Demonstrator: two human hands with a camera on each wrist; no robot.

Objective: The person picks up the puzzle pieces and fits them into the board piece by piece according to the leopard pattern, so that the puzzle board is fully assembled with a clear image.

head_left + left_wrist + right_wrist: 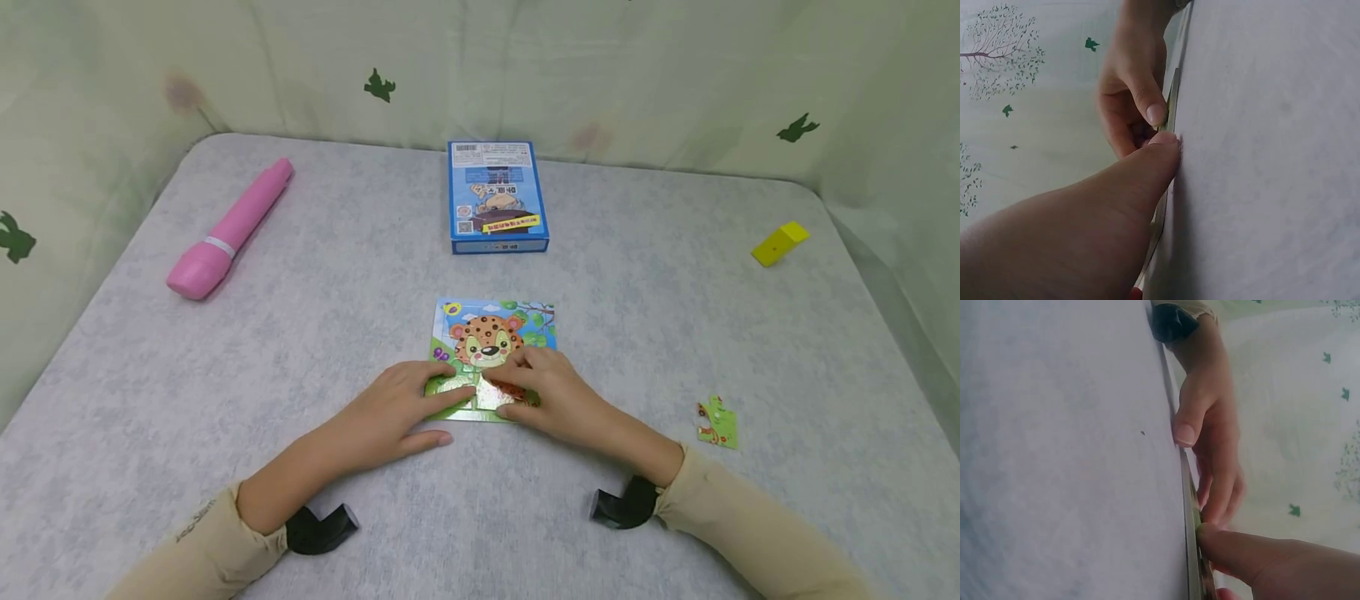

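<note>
In the head view a jigsaw puzzle (491, 327) in a flat tray shows a spotted leopard cub, with glare over its lower pieces. My left hand (397, 408) rests on its lower left part, fingers extended, the thumb beside the near edge. With curled fingers and thumb, my right hand (551, 387) pinches a shiny puzzle piece (491, 393) low in the picture and covers the right side. The right wrist view shows the thumb (1235, 550) at the tray edge. A loose green puzzle piece (718, 422) lies on the table to the right.
Beyond the puzzle lies a blue box (498, 197). A pink flashlight-shaped object (231, 232) is at the left, and a yellow block (780, 243) at the far right. Everything sits on a grey table (337, 250), with a patterned curtain (525, 75) behind.
</note>
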